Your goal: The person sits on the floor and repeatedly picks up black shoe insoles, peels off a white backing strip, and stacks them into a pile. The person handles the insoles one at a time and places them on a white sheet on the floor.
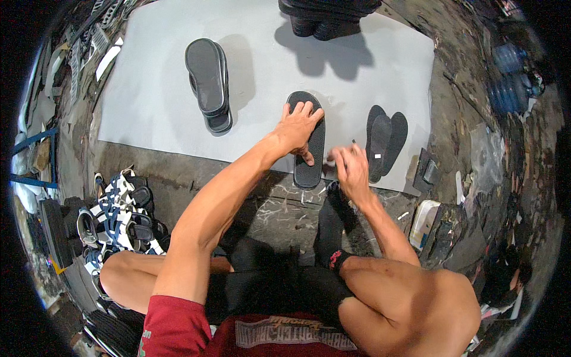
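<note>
A black shoe sole [309, 173] lies lengthwise on the grey sheet, at its near edge. Spread over it is my left hand [296, 131], fingers apart near its far half and the thumb lower down, pressing on its surface. Just right of the sole, my right hand [352, 172] hovers with curled fingers, partly blurred. A tiny dark tip shows above those fingers; what they hold is too small to name. Further right lie several thin dark insoles [394, 140], overlapping, one with a small white label. Stacked black soles [207, 74] sit at the far left of the sheet.
The grey sheet [154, 77] covers the floor ahead. A dark pile of soles [327, 15] stands at its far edge. White, blue and black sandals [122, 220] are heaped on the left. Plastic bottles [508, 77] and a dark block [426, 171] are on the right.
</note>
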`<state>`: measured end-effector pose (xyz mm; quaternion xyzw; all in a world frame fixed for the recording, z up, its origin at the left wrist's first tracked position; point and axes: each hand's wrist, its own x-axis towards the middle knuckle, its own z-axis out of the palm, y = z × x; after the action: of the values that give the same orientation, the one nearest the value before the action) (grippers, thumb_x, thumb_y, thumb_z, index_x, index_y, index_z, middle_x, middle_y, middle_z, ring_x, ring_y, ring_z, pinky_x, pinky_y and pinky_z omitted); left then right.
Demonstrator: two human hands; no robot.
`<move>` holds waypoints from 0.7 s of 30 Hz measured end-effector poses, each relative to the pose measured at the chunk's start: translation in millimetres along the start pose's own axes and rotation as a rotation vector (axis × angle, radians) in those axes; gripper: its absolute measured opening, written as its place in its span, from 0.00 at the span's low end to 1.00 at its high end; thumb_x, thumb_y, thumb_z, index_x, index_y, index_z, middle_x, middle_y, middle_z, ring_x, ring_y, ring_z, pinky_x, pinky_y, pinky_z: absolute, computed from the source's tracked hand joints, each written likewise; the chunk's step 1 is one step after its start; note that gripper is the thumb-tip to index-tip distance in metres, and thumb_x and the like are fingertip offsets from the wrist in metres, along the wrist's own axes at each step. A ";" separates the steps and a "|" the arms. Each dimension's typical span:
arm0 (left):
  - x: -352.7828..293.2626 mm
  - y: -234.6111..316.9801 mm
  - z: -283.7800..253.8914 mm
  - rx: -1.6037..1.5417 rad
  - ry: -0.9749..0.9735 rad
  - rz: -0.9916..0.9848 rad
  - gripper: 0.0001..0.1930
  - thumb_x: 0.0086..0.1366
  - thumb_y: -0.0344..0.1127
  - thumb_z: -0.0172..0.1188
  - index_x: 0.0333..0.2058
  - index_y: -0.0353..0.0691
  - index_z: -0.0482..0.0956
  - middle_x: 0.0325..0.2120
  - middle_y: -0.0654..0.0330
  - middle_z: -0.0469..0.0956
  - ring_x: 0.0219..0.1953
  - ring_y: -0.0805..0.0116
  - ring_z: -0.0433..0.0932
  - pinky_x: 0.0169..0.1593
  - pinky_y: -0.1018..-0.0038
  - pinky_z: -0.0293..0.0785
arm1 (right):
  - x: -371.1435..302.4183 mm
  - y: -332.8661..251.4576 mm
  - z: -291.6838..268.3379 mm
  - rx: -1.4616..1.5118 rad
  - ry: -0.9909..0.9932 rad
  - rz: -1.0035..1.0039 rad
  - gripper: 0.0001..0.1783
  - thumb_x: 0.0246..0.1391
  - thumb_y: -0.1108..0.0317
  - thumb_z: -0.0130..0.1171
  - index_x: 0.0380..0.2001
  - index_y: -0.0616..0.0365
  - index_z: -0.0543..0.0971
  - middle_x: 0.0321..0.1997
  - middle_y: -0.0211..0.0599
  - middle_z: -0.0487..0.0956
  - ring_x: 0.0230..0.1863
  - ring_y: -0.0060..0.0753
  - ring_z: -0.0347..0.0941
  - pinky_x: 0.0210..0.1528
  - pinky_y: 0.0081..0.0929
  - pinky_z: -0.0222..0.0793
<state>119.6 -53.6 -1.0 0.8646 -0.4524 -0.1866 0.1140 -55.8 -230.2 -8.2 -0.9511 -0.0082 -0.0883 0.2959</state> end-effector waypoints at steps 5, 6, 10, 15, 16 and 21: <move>-13.5 -1.8 8.4 0.012 0.132 0.029 0.75 0.23 0.69 0.89 0.72 0.43 0.66 0.63 0.48 0.71 0.69 0.42 0.70 0.68 0.33 0.64 | 102.0 21.7 -2.7 0.086 0.127 0.027 0.19 0.80 0.58 0.49 0.44 0.58 0.84 0.43 0.45 0.88 0.48 0.60 0.79 0.62 0.55 0.68; -16.4 -0.2 11.0 -0.034 0.115 0.031 0.70 0.32 0.64 0.90 0.74 0.44 0.65 0.66 0.47 0.69 0.72 0.43 0.67 0.72 0.33 0.60 | 111.0 29.5 -0.4 0.114 0.154 0.026 0.19 0.81 0.58 0.49 0.44 0.59 0.84 0.43 0.46 0.88 0.47 0.61 0.79 0.62 0.54 0.69; -61.0 33.3 37.9 -0.293 0.384 -0.158 0.65 0.47 0.48 0.87 0.81 0.45 0.56 0.76 0.37 0.58 0.79 0.34 0.56 0.79 0.36 0.52 | 109.5 31.5 -0.4 0.307 0.203 0.302 0.22 0.83 0.55 0.46 0.45 0.64 0.81 0.43 0.53 0.84 0.52 0.61 0.78 0.55 0.56 0.70; -101.4 100.1 117.7 -0.469 0.591 -0.435 0.78 0.42 0.43 0.90 0.81 0.27 0.41 0.83 0.36 0.45 0.84 0.30 0.43 0.84 0.41 0.43 | 36.5 -22.4 32.9 0.176 0.080 0.347 0.36 0.68 0.45 0.69 0.56 0.72 0.73 0.48 0.63 0.79 0.58 0.69 0.77 0.59 0.56 0.73; -97.1 106.5 130.6 -0.497 0.629 -0.440 0.76 0.43 0.37 0.88 0.82 0.29 0.40 0.83 0.36 0.45 0.85 0.31 0.42 0.85 0.39 0.41 | 23.6 -30.6 42.9 0.133 0.073 0.318 0.41 0.62 0.45 0.75 0.56 0.74 0.71 0.49 0.66 0.77 0.58 0.71 0.77 0.60 0.56 0.74; -91.7 112.3 142.1 -0.638 0.799 -0.423 0.67 0.46 0.24 0.80 0.82 0.36 0.46 0.82 0.35 0.49 0.83 0.30 0.47 0.84 0.39 0.45 | 32.1 -59.8 47.6 0.152 -0.026 0.471 0.45 0.53 0.50 0.81 0.56 0.78 0.70 0.50 0.67 0.77 0.55 0.74 0.79 0.58 0.59 0.76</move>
<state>-71.7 -45.4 -68.3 0.8629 -0.1116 0.0094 0.4929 -20.4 -155.2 -7.6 -0.9028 0.2033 -0.0039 0.3789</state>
